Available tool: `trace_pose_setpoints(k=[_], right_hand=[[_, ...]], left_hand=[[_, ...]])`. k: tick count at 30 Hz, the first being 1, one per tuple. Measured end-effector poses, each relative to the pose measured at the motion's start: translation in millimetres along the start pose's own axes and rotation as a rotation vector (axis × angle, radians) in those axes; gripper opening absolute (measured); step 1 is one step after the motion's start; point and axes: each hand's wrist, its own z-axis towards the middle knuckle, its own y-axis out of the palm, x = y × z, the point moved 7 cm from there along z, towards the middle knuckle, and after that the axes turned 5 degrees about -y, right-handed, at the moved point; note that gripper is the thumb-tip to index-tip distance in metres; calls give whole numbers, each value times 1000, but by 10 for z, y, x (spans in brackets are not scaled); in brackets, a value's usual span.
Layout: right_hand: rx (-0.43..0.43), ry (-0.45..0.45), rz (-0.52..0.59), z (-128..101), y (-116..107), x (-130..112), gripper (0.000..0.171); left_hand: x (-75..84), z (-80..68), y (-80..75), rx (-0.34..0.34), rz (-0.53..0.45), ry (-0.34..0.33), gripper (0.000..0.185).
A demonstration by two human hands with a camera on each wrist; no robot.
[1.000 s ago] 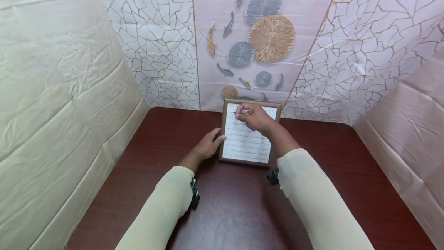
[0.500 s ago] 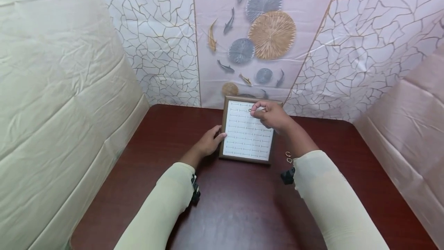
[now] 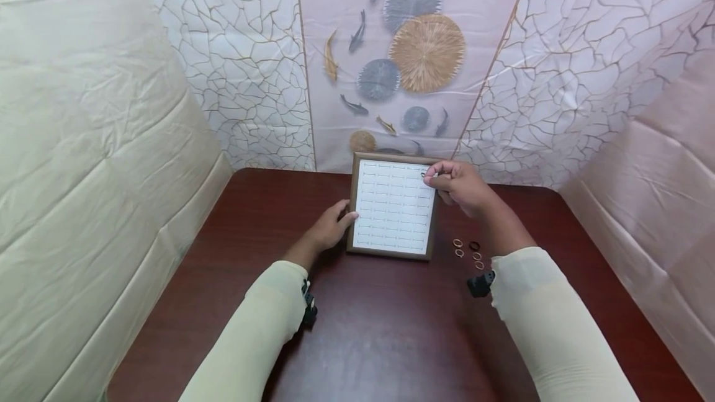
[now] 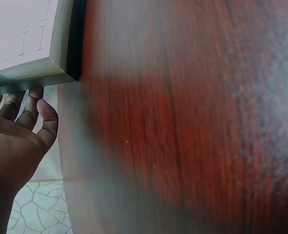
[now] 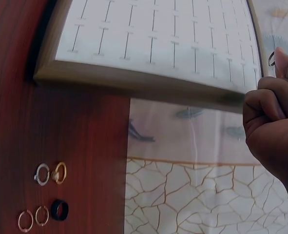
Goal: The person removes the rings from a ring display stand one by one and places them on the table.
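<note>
A ring display tray (image 3: pixel 391 255), white with rows of slits in a brown wooden frame, leans upright at the back of the table. My left hand (image 3: pixel 329 228) grips its left edge, thumb at the front and fingers behind. Between thumb and forefinger, my right hand (image 3: pixel 460 185) pinches a small ring (image 5: pixel 270 60) at the tray's upper right corner. On the table right of the tray lie a silver ring (image 5: pixel 38 178), a gold ring (image 5: pixel 64 170) with a stone, a wide black ring (image 5: pixel 60 211) and two thin rings (image 5: pixel 21 222).
The dark red wooden table (image 3: pixel 368 340) is glossy. Pale quilted cloth (image 3: pixel 100 203) walls in the left side, and pinkish cloth (image 3: pixel 648 203) the right. Behind stands a printed backdrop (image 3: pixel 257 79) with fish and round leaves. Small black cameras (image 3: pixel 480 284) are worn at the wrists.
My right hand has moved right along the tray's upper rows with the ring, and its forearm now uncovers the rings on the table. The left hand keeps its grip on the tray's edge.
</note>
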Motion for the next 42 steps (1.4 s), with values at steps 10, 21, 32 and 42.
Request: trace_pose_setpoints(k=[10, 21, 32, 42], right_hand=[[17, -14, -28, -71, -167, 108, 15], [57, 32, -29, -221, -358, 315, 11], [88, 80, -38, -384, -486, 530, 21], [106, 147, -82, -550, -552, 753, 21]], left_hand=[[1, -1, -40, 2, 4, -3, 64], [20, 1, -40, -3, 3, 9, 61], [2, 4, -45, -3, 0, -4, 65], [6, -32, -13, -16, 2, -21, 67]])
